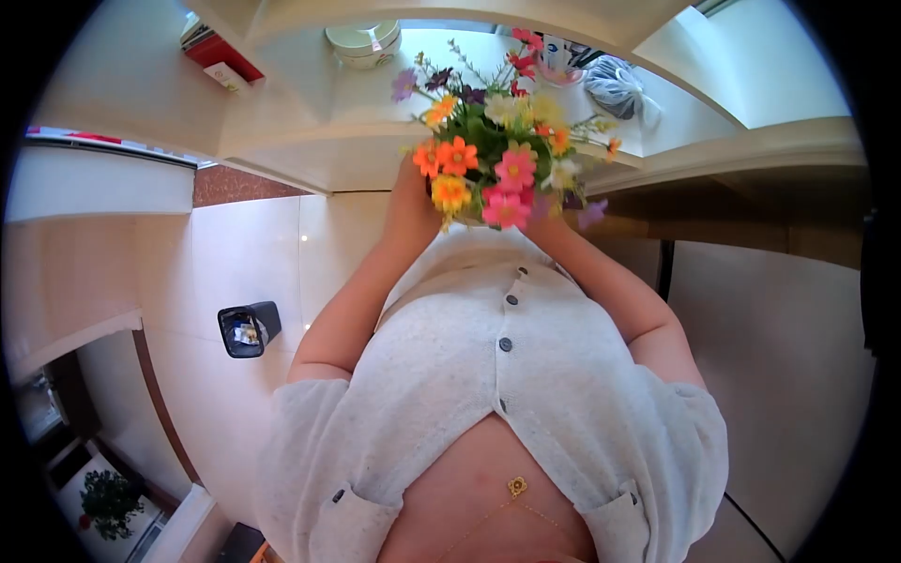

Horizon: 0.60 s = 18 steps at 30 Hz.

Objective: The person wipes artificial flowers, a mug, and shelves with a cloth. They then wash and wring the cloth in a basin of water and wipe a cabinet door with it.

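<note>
A bunch of flowers (488, 150) in orange, yellow, pink, white and purple, with green leaves, is held out in front of my body. My left hand (413, 190) grips it from the left side, and my right hand (546, 228) from the right. Blossoms cover most of the fingers of both hands. Whatever the stems stand in is also hidden under the flowers. The bunch is at the edge of a pale shelf (371, 98), overlapping it in view.
On the shelf are a pale green bowl (366, 44) and a tied plastic bag (615, 89) with dark contents. A red box or book (222, 56) lies in the left compartment. A black bin (249, 329) stands on the tiled floor (244, 253). A leafy plant (111, 504) is at lower left.
</note>
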Available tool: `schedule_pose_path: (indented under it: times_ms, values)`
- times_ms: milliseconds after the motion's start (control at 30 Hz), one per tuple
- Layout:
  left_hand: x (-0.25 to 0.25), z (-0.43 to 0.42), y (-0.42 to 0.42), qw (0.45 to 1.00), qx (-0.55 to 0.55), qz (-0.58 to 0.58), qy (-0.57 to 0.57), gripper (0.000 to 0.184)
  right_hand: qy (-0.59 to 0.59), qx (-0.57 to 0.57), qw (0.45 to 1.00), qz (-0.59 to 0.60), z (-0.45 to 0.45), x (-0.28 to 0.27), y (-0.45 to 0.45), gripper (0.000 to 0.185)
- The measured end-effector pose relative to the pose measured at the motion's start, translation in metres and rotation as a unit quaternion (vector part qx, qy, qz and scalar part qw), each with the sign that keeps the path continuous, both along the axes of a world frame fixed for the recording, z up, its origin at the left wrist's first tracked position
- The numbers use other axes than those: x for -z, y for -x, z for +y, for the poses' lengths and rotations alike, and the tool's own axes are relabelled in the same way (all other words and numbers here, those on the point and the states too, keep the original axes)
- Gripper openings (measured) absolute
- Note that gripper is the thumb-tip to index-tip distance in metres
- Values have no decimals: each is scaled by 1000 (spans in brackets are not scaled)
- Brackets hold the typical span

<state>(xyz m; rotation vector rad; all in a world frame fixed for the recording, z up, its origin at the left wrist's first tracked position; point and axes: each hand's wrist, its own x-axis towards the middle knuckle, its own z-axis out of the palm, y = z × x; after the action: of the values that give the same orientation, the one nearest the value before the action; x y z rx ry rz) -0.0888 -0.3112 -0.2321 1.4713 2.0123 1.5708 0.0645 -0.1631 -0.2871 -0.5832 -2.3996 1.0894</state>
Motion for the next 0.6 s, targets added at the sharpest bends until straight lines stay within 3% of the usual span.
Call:
schedule_pose_path:
  times_ms: [67, 100, 267, 300, 333, 400, 467, 533, 567, 600]
  values:
    - [-25, -7, -10, 993, 28, 49, 104, 41, 42, 3, 999, -8, -9, -22, -24, 49]
    - [-42, -8, -18, 996, 46, 6, 70, 35, 63, 6, 998, -10, -13, -35, -38, 49]
    - [-88, 17, -39, 980, 172, 18, 93, 36, 148, 60, 987, 23, -25, -108, -107, 50]
    - [-99, 26, -46, 979, 195, 0, 54, 46, 152, 76, 985, 37, -26, -123, -118, 50]
    - [-106, 35, -53, 976, 217, -19, 14, 57, 153, 91, 982, 55, -23, -138, -126, 50]
    - [-116, 54, -68, 940, 256, -217, 65, 57, 142, 120, 978, 92, -19, -169, -142, 51]
    - [-142, 81, -78, 960, 268, -81, 4, 56, 118, 144, 973, 137, -5, -196, -149, 52]
    - [-169, 111, -90, 947, 273, -164, 37, 54, 85, 164, 966, 182, 17, -218, -149, 52]
    - [-183, 126, -93, 966, 259, -19, -16, 54, 60, 169, 963, 199, 29, -227, -147, 52]
    - [-187, 141, -96, 965, 261, -16, -21, 53, 25, 170, 961, 215, 45, -233, -144, 53]
